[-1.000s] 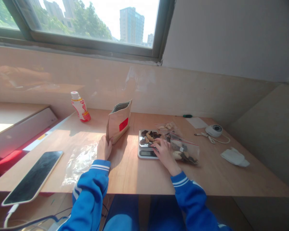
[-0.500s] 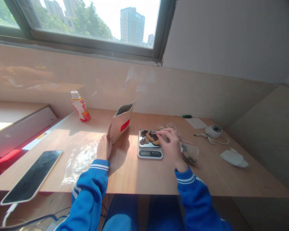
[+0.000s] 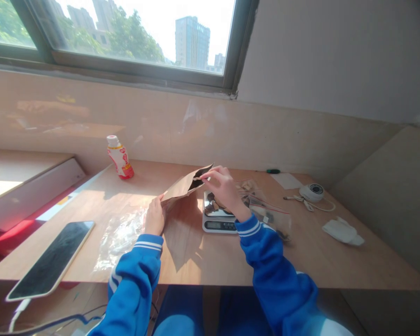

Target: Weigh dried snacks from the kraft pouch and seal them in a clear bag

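A brown paper pouch [image 3: 184, 186] lies tilted far over to the right, its open mouth pointing at the scale. My left hand [image 3: 155, 217] grips the pouch's bottom end. My right hand [image 3: 222, 186] pinches the rim of the pouch's mouth above a small kitchen scale [image 3: 217, 220]. Dark and tan pieces of food lie on the scale's plate, partly hidden by my right hand. A clear zip bag [image 3: 269, 214] with similar pieces lies just right of the scale.
A phone [image 3: 51, 259] on a cable lies at the front left, beside an empty clear plastic bag [image 3: 119, 235]. A small drink bottle [image 3: 120, 157] stands at the back. A white round device [image 3: 312, 190], a white cloth [image 3: 342, 231] and paper [image 3: 287, 180] lie right.
The pouch has tipped from upright to leaning right toward the scale. My right hand left the scale and zip bag, rose and took hold of the pouch's mouth.
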